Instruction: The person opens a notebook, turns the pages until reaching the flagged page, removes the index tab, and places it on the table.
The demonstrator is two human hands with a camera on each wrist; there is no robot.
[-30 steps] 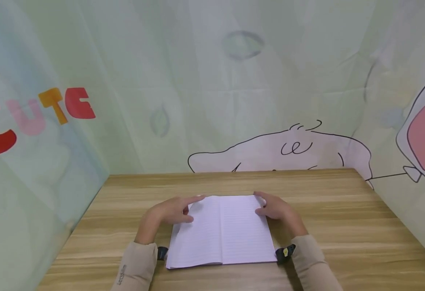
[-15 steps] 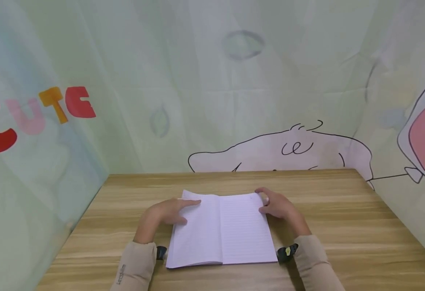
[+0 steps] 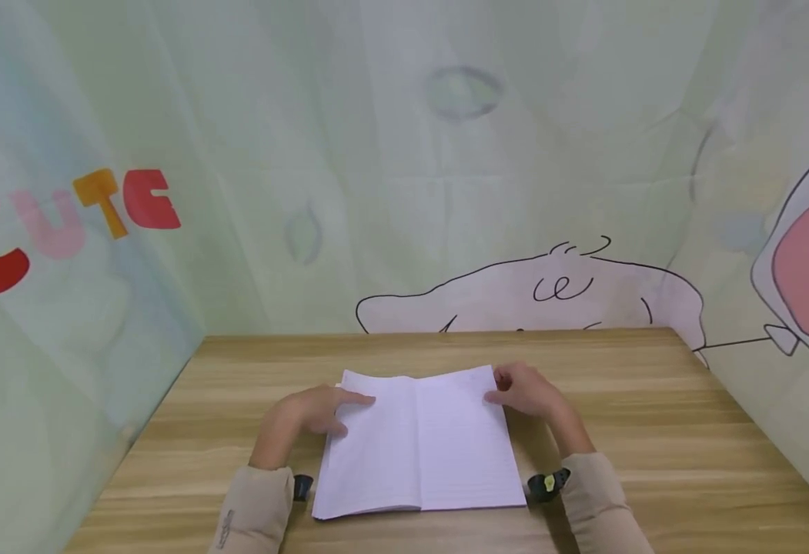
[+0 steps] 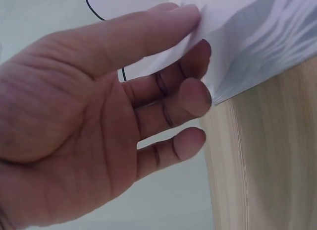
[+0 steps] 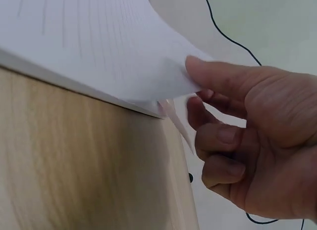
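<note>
An open notebook [image 3: 376,469] with lined white pages lies on the wooden table. At its left page's outer edge is my left hand [image 3: 310,410], the index finger extended over the paper and the thumb touching it lower down. The left wrist view shows this hand's [image 4: 94,111] remaining fingers loosely bent near the sheets' edge. My right hand [image 3: 530,391] pinches the upper outer corner of the right page [image 5: 133,56] between thumb and index finger. That corner is lifted and curved in the right wrist view, where the other fingers of the hand [image 5: 257,136] are curled.
The wooden table [image 3: 626,400] extends on both sides of the notebook. Behind and beside it hang pale green printed curtains [image 3: 272,192] with cartoon drawings. Both wrists wear dark straps, and beige sleeves [image 3: 255,504] cover the forearms.
My left hand has slid slightly left and down across the left page, exposing its upper corner. My right fingers have taken hold of the right page's corner and raised it.
</note>
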